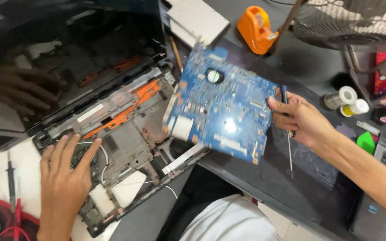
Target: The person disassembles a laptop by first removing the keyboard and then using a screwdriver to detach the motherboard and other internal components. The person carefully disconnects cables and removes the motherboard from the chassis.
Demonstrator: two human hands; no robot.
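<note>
My right hand (pixel 302 119) holds the right edge of a blue circuit board (pixel 223 105), lifted and tilted above the open laptop chassis (pixel 126 143). The same hand also holds a thin screwdriver (pixel 288 134) that points down toward the dark desk. My left hand (pixel 65 172) lies flat, fingers spread, on the left part of the chassis near a fan grille and white wires. The laptop's glossy dark screen (pixel 68 49) lies opened back at the upper left and mirrors a hand.
An orange tape dispenser (pixel 255 29) and a grey drive unit (pixel 198 20) sit at the back. A fan cage (pixel 354 22) stands top right, with solder and tape rolls (pixel 347 100) below it. Red and black probes (pixel 12 187) lie at lower left.
</note>
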